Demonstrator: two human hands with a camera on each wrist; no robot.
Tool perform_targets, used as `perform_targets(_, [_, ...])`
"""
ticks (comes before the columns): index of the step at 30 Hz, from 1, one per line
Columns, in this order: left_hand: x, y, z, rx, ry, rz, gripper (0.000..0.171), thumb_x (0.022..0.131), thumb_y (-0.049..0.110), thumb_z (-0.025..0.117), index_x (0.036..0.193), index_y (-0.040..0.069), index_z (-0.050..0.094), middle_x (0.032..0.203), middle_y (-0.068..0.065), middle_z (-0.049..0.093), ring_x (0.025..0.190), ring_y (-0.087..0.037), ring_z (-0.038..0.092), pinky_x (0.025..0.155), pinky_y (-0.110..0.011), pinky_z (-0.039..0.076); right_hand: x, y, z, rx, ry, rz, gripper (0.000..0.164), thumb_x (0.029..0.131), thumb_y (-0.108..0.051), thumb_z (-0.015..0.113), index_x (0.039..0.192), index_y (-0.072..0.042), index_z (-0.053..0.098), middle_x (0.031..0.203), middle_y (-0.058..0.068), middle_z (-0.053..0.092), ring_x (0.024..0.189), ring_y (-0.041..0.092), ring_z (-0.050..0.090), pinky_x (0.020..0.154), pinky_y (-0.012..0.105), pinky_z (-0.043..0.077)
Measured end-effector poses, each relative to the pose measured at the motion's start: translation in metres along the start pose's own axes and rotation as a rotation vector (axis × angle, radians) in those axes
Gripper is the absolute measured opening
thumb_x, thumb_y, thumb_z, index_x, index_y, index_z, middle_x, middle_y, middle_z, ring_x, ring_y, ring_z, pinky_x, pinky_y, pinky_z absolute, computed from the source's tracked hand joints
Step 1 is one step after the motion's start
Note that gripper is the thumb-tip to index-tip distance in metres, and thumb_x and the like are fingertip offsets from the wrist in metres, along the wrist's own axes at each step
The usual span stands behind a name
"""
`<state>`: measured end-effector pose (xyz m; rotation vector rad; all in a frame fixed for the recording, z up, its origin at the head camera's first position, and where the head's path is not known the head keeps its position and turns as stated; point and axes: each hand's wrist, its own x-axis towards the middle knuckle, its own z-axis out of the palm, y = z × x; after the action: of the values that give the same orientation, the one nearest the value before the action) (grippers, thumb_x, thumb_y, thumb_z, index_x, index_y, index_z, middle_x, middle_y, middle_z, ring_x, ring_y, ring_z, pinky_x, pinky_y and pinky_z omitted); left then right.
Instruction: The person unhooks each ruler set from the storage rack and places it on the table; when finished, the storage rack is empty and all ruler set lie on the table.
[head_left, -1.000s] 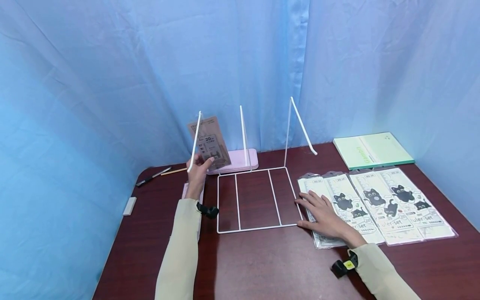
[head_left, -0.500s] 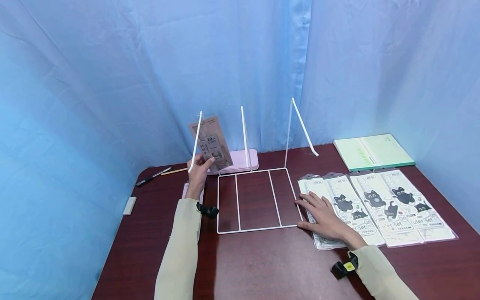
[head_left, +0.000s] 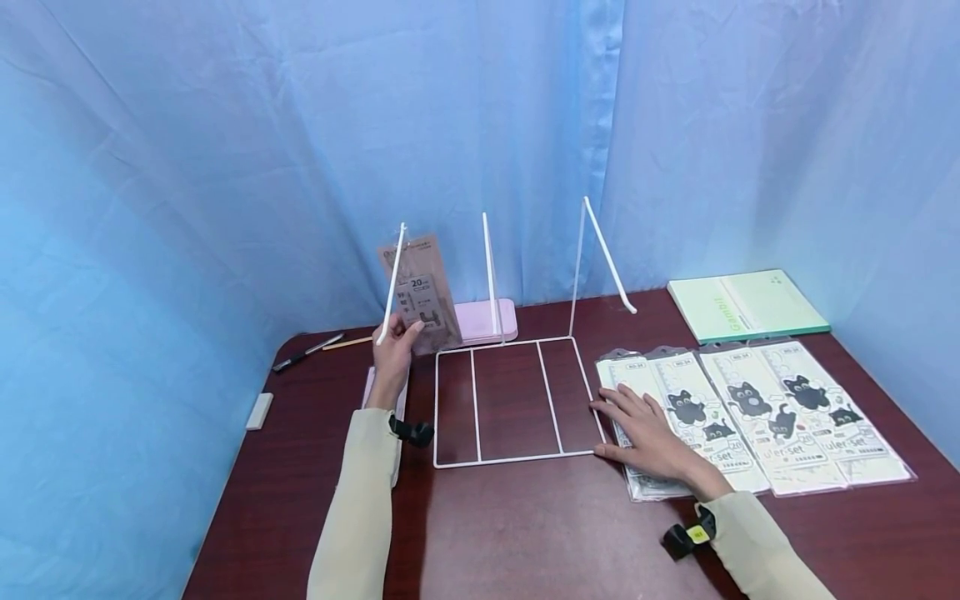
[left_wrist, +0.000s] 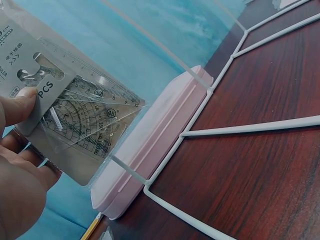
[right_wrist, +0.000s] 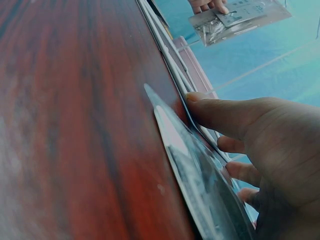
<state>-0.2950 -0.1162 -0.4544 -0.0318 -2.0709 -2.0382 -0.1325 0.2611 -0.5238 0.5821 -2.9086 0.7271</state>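
My left hand (head_left: 392, 357) pinches a clear pack holding a ruler set (head_left: 431, 279), thumb on the front and fingers behind it. The pack stands nearly upright, its top overlapping the back end of the left hook (head_left: 392, 283) of a white wire rack (head_left: 517, 459). Through the plastic in the left wrist view, a set square and a protractor scale (left_wrist: 75, 120) show. My right hand (head_left: 645, 437) rests with spread fingers at the rack's right side, over the nearest of several ruler set packs (head_left: 795, 433) printed with black cats. Its thumb (right_wrist: 215, 110) touches the rack's bar in the right wrist view.
Behind the rack lies a pink case (head_left: 491, 317). A green-edged notebook (head_left: 750, 304) sits at the back right. On the left are a black pen (head_left: 300, 358), a pencil (head_left: 348, 342) and a white eraser (head_left: 259, 412). A pale pink item (head_left: 369, 383) is partly under my left arm.
The ruler set pack in my left hand has turned more upright and dropped slightly, with the hand shifting a little down. My right hand and the rack have stayed put.
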Motion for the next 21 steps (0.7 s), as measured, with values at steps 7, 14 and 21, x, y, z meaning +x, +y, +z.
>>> perform_targets(7, [-0.006, -0.001, -0.003, -0.052, 0.043, -0.029, 0.036, 0.095, 0.0, 0.063, 0.076, 0.006, 0.034, 0.074, 0.001, 0.029, 0.062, -0.009, 0.027, 0.06, -0.021, 0.027, -0.001, -0.002, 0.001, 0.001, 0.022, -0.015, 0.064, 0.086, -0.038, 0.075, 0.139, -0.007, 0.057, 0.15, 0.023, 0.048, 0.143, 0.052, 0.033, 0.109, 0.073, 0.021])
perform_targets(14, [-0.012, -0.001, -0.005, -0.058, 0.044, -0.055, 0.015, 0.097, 0.001, 0.061, 0.088, 0.006, 0.049, 0.082, 0.003, 0.044, 0.068, -0.006, 0.037, 0.064, -0.021, 0.034, 0.0, -0.001, 0.002, -0.005, 0.036, -0.023, 0.065, 0.085, -0.039, 0.075, 0.139, -0.007, 0.057, 0.148, 0.023, 0.049, 0.142, 0.052, 0.034, 0.108, 0.073, 0.022])
perform_targets(21, [-0.017, -0.001, -0.008, -0.027, 0.014, -0.037, 0.007, 0.098, 0.002, 0.059, 0.102, -0.002, 0.056, 0.082, 0.004, 0.047, 0.068, -0.005, 0.04, 0.065, -0.021, 0.038, 0.0, 0.0, 0.001, -0.001, 0.004, 0.001, 0.066, 0.087, -0.039, 0.074, 0.141, -0.006, 0.056, 0.151, 0.023, 0.047, 0.145, 0.051, 0.03, 0.111, 0.073, 0.019])
